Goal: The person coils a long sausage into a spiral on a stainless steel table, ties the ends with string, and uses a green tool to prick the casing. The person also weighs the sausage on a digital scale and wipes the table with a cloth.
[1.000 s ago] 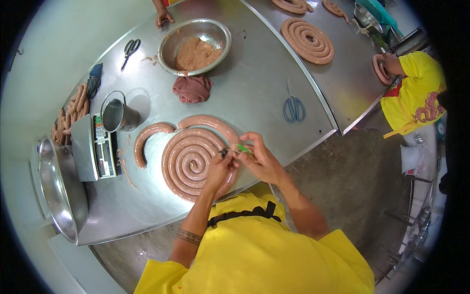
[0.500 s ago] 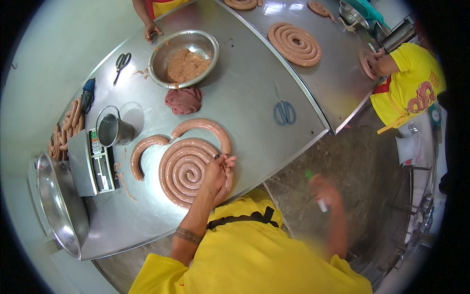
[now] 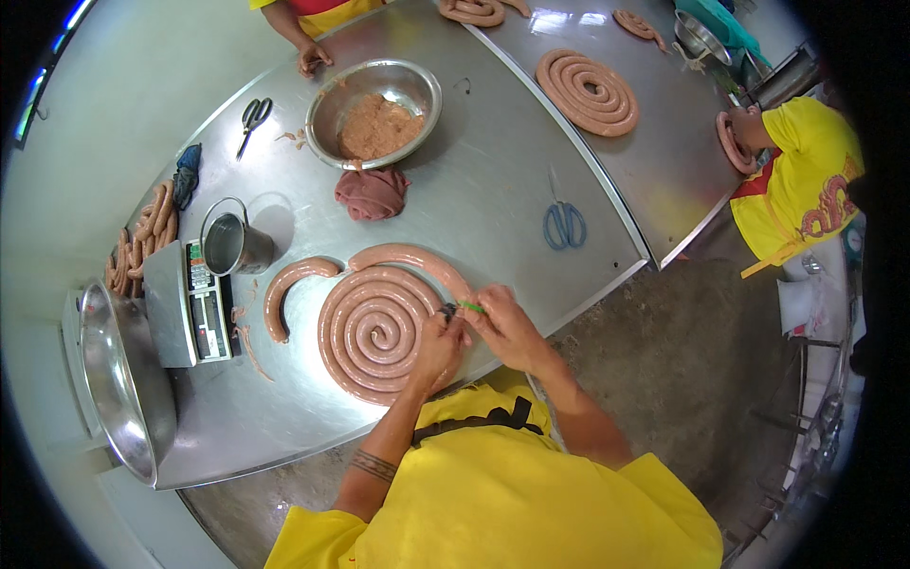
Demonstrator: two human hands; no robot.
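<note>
On the metal table in front of me lies a large sausage coil (image 3: 365,327), its outer end curving up past the top as a thick sausage length (image 3: 403,254). My left hand (image 3: 442,343) is closed on this sausage at the coil's right side, with a small dark thing showing at its fingertips. My right hand (image 3: 507,327) meets it there, fingers closed on a small green object (image 3: 471,306) whose kind I cannot make out. The fingers hide the sausage between the hands. A shorter curved sausage (image 3: 282,296) lies left of the coil.
A bowl of ground meat (image 3: 322,133), a reddish cloth (image 3: 372,194) and blue-handled scissors (image 3: 565,226) lie beyond the coil. A metal pail (image 3: 248,248), scale (image 3: 166,303) and large bowl (image 3: 118,379) stand left. Co-workers' hands (image 3: 311,59) show at the far edge and right.
My right hand has swung in from the right, off the table, to meet my left hand, bringing the green object. My left hand stays at the sausage. The whole view has shifted slightly.
</note>
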